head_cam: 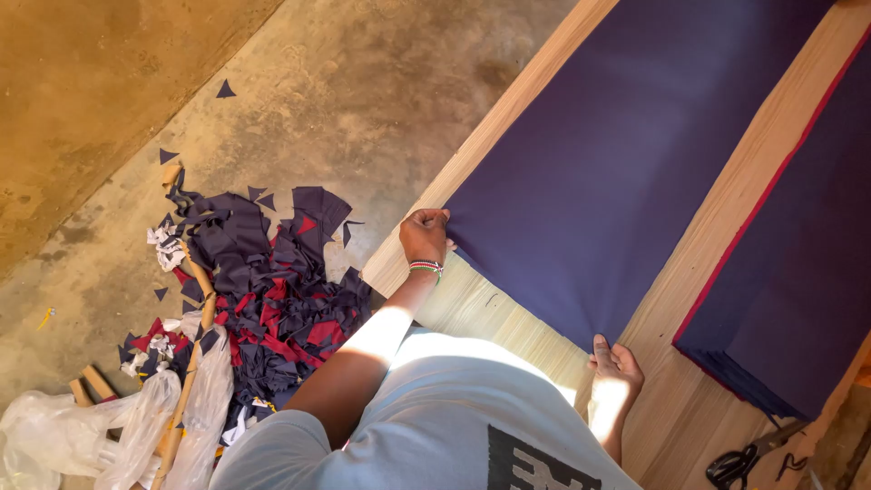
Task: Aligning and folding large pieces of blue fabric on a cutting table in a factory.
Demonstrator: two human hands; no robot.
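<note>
The left hand (425, 236) is closed in a fist on the near left corner of a dark purple fabric sheet (617, 154). A beaded wristband (425, 268) sits on that wrist. The right hand (615, 365) rests at the near right corner of the same sheet, with its fingers pinching the fabric edge against the desk (508, 318).

The purple fabric sheet lies flat on the wooden desk and runs away from the person toward the upper right of the view. Its near edge spans the gap between the two hands.

A second stack of dark purple fabric (798, 272) lies to the right on the desk, separated from the first sheet by a strip of bare wood. A red layer shows along its left edge and beneath its near corner.

A pair of black-handled scissors (744, 461) lies on the desk near the lower right, close to the near corner of the stack.

On the concrete floor (318, 82) to the left of the desk lies a heap of purple and red fabric offcuts (263, 290). Loose triangular scraps are scattered around it. Clear plastic bags (136, 426) and a wooden stick (192, 363) lie beside the heap.

The person wears a light grey shirt (435, 417).
</note>
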